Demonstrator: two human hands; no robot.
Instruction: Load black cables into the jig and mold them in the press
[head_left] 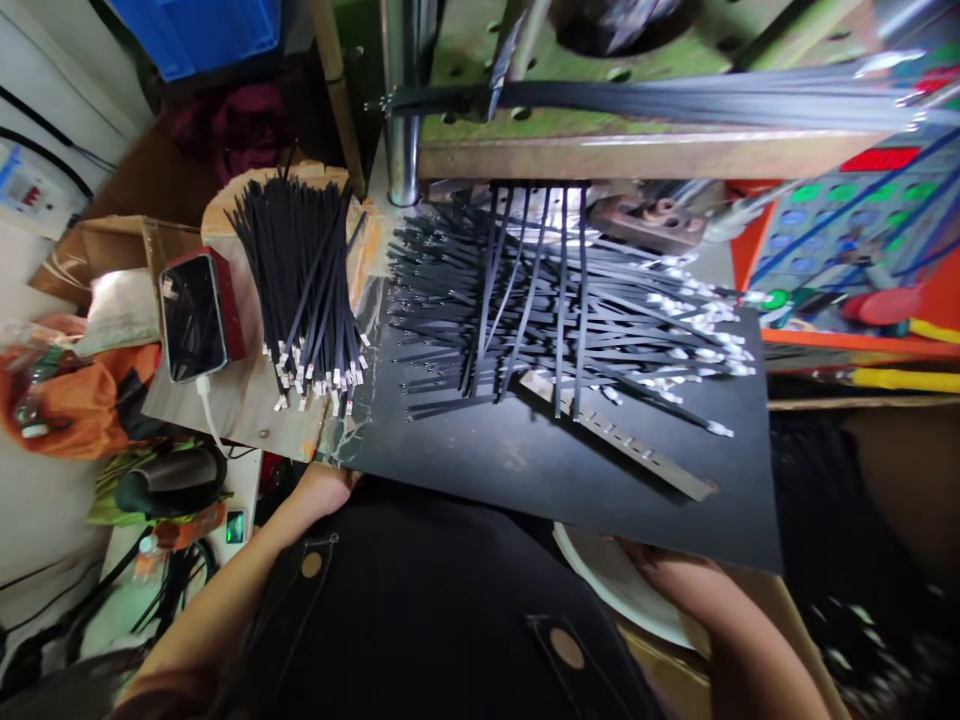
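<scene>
A black board [570,470] lies before me with a spread of black cables [555,300] tipped with white connectors and a thin metal strip [622,440] under them. My left hand [322,488] reaches to the board's near left corner; its fingers are tucked under the edge and hidden. My right hand [660,560] sits under the board's near right edge against a white round rim [607,580], fingers also hidden. A second bundle of black cables [304,280] lies on a brown pad to the left.
A phone in a red case [196,315] with a white charging cable lies left of the bundle. A green press machine [600,90] with a steel column [403,110] stands behind. A control panel with coloured buttons [847,240] is at right. Orange cloth [75,400] and clutter lie at left.
</scene>
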